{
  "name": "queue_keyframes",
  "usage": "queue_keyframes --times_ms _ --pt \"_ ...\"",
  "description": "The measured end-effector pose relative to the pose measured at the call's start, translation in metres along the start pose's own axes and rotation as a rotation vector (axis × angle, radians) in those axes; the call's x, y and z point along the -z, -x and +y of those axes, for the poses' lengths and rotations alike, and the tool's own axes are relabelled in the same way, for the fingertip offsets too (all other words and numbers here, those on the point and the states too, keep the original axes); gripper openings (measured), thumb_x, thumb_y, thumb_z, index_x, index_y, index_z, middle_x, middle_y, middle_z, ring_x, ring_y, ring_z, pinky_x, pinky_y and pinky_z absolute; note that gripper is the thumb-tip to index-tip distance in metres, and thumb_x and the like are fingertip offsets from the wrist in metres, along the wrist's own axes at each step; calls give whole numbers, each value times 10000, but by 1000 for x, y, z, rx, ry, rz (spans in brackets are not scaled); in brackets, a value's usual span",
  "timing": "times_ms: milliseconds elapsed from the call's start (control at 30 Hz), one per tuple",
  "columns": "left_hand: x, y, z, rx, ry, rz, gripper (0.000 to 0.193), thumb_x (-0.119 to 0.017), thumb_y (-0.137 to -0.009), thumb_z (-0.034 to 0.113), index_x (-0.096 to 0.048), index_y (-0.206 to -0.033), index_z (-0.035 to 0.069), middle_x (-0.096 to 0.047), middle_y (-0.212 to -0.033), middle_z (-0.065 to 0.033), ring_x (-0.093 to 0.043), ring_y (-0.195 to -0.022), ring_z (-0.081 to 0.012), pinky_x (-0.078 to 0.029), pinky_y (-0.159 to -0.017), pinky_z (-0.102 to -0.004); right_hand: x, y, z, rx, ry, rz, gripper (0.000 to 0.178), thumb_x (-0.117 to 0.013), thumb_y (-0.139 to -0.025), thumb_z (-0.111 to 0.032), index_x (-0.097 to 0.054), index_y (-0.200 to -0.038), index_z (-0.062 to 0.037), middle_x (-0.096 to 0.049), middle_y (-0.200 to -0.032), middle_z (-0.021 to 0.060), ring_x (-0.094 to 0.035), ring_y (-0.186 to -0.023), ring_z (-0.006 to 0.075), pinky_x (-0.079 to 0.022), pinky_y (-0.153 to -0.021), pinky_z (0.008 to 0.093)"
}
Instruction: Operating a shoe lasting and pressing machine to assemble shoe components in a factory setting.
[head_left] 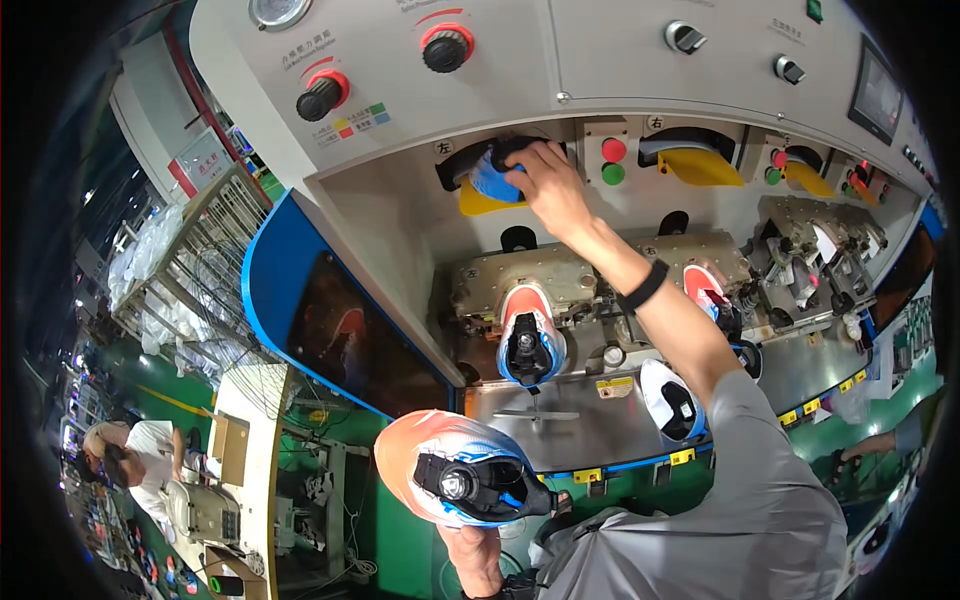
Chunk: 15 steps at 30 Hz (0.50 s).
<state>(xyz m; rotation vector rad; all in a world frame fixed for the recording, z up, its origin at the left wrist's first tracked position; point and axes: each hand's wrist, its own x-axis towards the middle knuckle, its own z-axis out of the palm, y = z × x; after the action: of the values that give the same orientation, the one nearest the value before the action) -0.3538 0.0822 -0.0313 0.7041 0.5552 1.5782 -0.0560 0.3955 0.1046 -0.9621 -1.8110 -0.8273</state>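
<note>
My left hand (pixel 472 556) is low in the view and grips an orange, white and blue shoe upper on a last (pixel 450 478) from below, holding it up in front of the machine. My right hand (pixel 550 185) reaches up to the left opening of the grey machine, with a black band on its wrist. Its fingers are closed on a blue shoe part (pixel 493 180) that sits over a yellow pad (pixel 478 203) in that opening. A second orange and blue shoe (pixel 528 338) is mounted heel-up at the machine's centre station.
Another shoe (pixel 705 288) sits in the right station and a white and blue one (pixel 672 400) lies by the metal shelf (pixel 570 425). Red and green buttons (pixel 613 161) sit right of my hand. A wire rack (pixel 195 265) and a seated person (pixel 135 455) are at left.
</note>
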Motion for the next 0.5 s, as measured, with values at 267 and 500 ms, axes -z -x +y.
queue_keyframes --times_ms 267,500 --pt "15 -5 5 51 93 50 1046 -918 -581 170 -334 -1439 40 -518 -1322 -115 -535 -1198 -290 -447 -1036 -427 -33 -17 -9 -445 -123 -66 279 -703 -816 -262 -665 -1021 -77 -646 -1040 115 -586 -985 315 -487 -874 399" --pt "8 -15 1 46 52 56 1043 -920 -579 171 -337 -1434 35 -546 -1291 -123 -556 -1175 -286 -469 -1012 -424 30 61 49 -999 -510 138 254 -678 -879 -269 -698 -901 -17 -695 -800 89 -655 -709 230 -510 -643 302"
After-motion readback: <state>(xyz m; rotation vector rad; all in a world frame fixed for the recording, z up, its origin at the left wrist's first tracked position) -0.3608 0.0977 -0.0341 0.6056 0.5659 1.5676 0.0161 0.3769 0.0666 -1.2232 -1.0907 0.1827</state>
